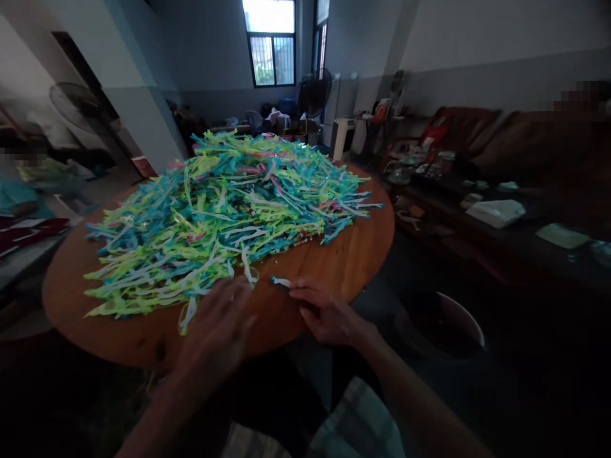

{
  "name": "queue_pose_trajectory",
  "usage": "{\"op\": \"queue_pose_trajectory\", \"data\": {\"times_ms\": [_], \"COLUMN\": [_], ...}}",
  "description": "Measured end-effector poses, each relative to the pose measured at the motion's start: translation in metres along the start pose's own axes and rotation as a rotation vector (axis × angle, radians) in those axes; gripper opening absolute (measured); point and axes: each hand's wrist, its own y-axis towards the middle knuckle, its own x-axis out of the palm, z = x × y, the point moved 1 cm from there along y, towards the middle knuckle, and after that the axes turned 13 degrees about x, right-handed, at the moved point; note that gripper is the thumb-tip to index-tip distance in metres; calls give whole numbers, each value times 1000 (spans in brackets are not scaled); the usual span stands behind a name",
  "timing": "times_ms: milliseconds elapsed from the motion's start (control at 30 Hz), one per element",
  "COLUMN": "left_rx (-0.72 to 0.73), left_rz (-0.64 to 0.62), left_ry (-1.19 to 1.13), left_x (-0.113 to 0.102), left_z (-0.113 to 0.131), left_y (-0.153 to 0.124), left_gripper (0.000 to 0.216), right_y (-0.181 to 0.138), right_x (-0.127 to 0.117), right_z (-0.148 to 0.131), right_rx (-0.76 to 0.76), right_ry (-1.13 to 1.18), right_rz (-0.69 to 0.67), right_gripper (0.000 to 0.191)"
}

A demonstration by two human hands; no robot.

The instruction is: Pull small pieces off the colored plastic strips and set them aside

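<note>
A big heap of thin coloured strips point(224, 210), blue, green, white and pink, covers most of a round wooden table point(353, 254). My left hand point(217, 324) hovers at the heap's near edge, blurred, with its fingers stretched out over the white strips. My right hand point(322, 312) rests on the table's front edge, fingers pressed together on a small pale blue strip point(281, 282) that pokes out to the left of the fingertips.
A dark bucket with a pale rim point(443, 318) stands on the floor right of the table. A cluttered low table point(496, 213) and a brown sofa point(515, 143) fill the right side. A person sits at the far left point(23, 184). A standing fan point(315, 95) stands behind.
</note>
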Motion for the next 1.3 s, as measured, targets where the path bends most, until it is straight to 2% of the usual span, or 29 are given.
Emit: {"op": "queue_pose_trajectory", "data": {"times_ms": [33, 100, 233, 367, 567, 733, 933, 1067, 1200, 1300], "left_rx": [48, 106, 67, 86, 31, 55, 61, 145, 226, 245], "left_rz": [-8, -50, -119, -195, -276, -294, -427, -506, -531, -527], "left_ry": [-10, -34, -30, -2, 24, -90, -57, 37, 105, 114], "left_x": [8, 26, 48, 43, 26, 16, 20, 25, 27, 29], "left_z": [9, 24, 34, 33, 33, 36, 37, 33, 33, 36], "left_y": [12, 40, 75, 73, 59, 64, 81, 87, 88, 89], "left_gripper": [60, 62, 33, 23, 20, 33, 22, 23, 26, 25], "right_y": [10, 33, 78, 97, 92, 89, 94, 103, 104, 90], "right_x": [-3, -9, -14, -4, 6, 9, 6, -2, -10, -16], "right_z": [4, 16, 49, 65, 63, 58, 53, 48, 45, 47], "right_rx": [16, 122, 339, 357, 423, 476, 505, 523, 531, 473], "right_ry": [10, -126, -482, -524, -577, -624, -661, -673, -677, -692], "right_rz": [7, 55, 177, 188, 242, 304, 238, 175, 76, -12], "right_gripper": [33, 28, 28, 23, 28, 33, 26, 27, 20, 20]}}
